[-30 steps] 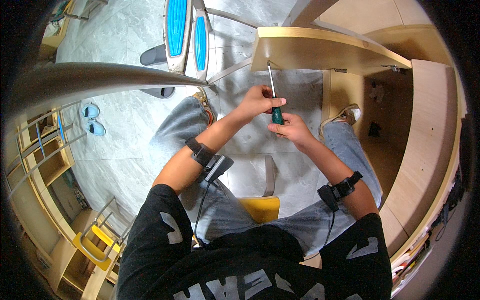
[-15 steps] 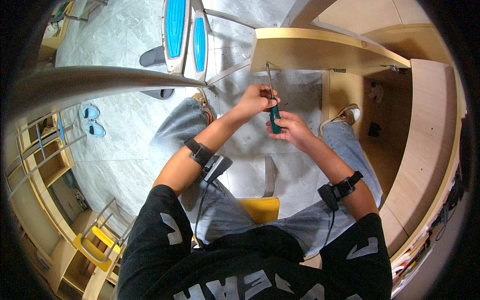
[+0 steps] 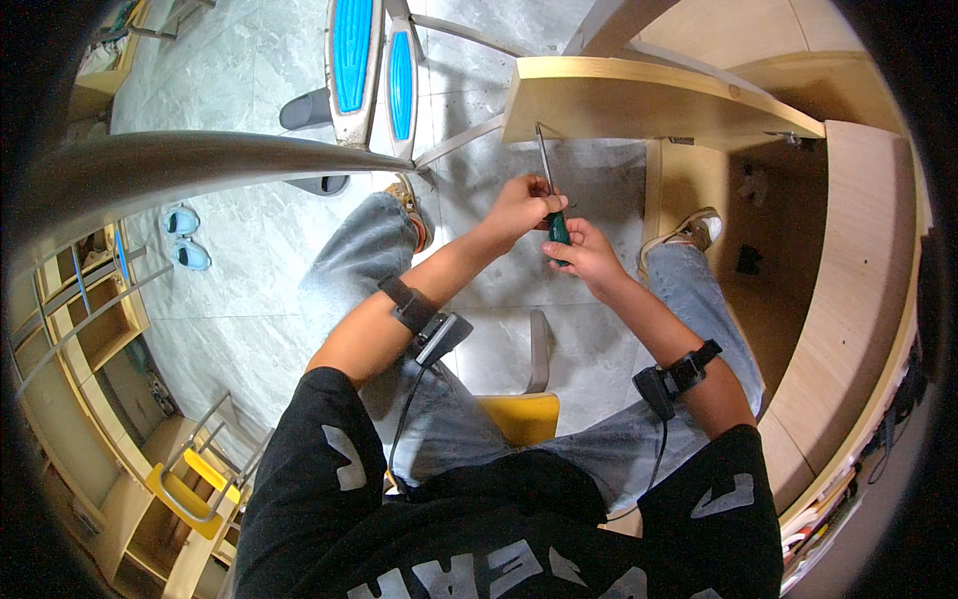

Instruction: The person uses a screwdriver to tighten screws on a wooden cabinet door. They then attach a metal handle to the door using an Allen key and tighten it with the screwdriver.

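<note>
A screwdriver [image 3: 558, 229] with a dark green handle and a long metal shaft points away from me, its tip against the inner face of an open wooden cabinet door [image 3: 609, 103]. My right hand [image 3: 589, 260] is closed round the back of the handle. Nearer the shaft, my left hand [image 3: 526, 208] pinches the screwdriver where handle and shaft meet. Whatever fastener lies at the tip is too small to make out.
The open cabinet [image 3: 773, 230] stands on the right, with a hinge [image 3: 793, 136] at the door's edge. A metal bar [image 3: 230, 165] crosses the left. Blue ladder treads [image 3: 349, 55] rise ahead; dark slippers [image 3: 306, 111] and light-blue shoes [image 3: 187, 252] lie on the tiled floor.
Both hands and the screwdriver handle have shifted slightly right, so the shaft slants more. My right fingers have closed further round the handle. The tip stays at the door.
</note>
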Demonstrator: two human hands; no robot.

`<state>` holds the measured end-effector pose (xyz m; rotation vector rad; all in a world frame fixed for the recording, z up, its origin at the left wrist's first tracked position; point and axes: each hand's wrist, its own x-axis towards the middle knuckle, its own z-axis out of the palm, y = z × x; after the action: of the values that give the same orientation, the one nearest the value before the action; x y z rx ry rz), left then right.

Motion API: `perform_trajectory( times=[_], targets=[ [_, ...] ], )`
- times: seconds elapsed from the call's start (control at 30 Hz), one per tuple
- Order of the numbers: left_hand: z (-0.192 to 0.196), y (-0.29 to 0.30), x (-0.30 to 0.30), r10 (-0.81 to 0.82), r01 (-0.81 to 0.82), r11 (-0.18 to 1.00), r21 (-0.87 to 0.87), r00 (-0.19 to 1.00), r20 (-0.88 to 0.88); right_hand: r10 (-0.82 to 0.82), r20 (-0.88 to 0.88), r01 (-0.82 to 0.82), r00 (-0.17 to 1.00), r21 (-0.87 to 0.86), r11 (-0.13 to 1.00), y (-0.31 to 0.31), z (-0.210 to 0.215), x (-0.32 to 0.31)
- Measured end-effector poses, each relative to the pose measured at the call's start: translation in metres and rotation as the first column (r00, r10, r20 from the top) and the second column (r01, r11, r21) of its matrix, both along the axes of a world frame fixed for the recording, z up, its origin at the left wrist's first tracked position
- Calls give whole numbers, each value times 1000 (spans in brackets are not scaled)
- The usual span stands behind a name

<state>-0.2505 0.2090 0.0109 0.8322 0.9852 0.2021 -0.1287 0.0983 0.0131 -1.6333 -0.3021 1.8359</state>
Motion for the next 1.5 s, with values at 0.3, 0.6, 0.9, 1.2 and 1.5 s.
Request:
perform_trajectory(
  times=[0.3, 0.6, 0.9, 1.2, 1.5],
  targets=[
    [-7, -9, 3, 8, -10, 999, 47, 999, 31, 81, 136, -96, 987, 104, 990, -4, -15, -3],
    [-7, -9, 1, -40, 38, 998, 44, 999, 35, 204, 195, -210, 959, 11, 978, 1, -9, -12],
    [-23, -13, -1, -56, 56, 998, 11, 998, 22, 257, 7, -253, 966, -157, 955, 8, -4, -21],
    [-58, -11, 15, -49, 56, 997, 60, 993, -110, -41, -5, 39, 999, -189, 981, 10, -37, -24],
    [-68, -10, 5, 22, -27, 999, -21, 981, -191, 23, 23, -19, 999, -163, 986, 15, -44, -33]
  ],
)
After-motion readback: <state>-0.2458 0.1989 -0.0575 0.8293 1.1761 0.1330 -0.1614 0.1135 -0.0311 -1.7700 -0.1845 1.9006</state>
